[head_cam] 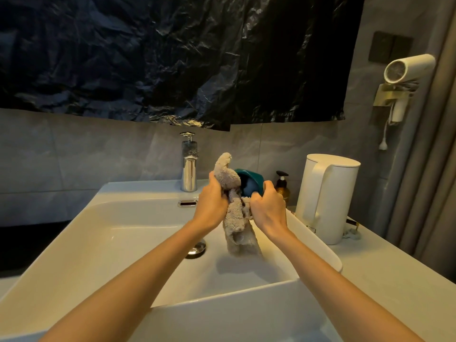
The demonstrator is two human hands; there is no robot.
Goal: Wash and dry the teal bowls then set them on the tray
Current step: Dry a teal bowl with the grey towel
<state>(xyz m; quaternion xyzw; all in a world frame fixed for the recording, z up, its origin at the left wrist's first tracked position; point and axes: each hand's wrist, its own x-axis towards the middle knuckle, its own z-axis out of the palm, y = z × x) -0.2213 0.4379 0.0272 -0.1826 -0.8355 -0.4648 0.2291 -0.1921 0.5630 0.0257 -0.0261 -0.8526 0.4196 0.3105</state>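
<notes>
Now a person stands at a white sink [123,243], seen from above along both bare forearms, drying a dish. The left hand [212,201] is closed around a bunched, fluffy grey-beige towel [234,218] and presses it against the left side of a teal bowl [251,180]. The right hand [269,206] is curled over the bowl's right edge and holds it. Whether it also pinches a fold of towel cannot be told. The bowl is in the air above the back right of the basin, tipped on its side so its bluish inside faces the viewer, and hands and towel hide most of it. The towel's loose end hangs down toward the basin. Only one bowl is visible.

The bowl looks small, rigid and glossy, so it is probably light, slippery while damp, and likely to chip if dropped on the hard basin. The rim seems the safest place to hold it, thumb inside and fingers outside, with towel between skin and glaze. The towel is soft and limp.

A chrome tap [189,169] stands behind the basin and a round drain plug [197,248] sits at its bottom. On the counter to the right are a brown pump bottle [282,187], a tall white kettle [328,193] and a white raised rim [320,245] just beside the sink (probably the tray). A hair dryer [407,70] hangs on the wall, and black plastic sheeting [172,58] covers the wall above.
</notes>
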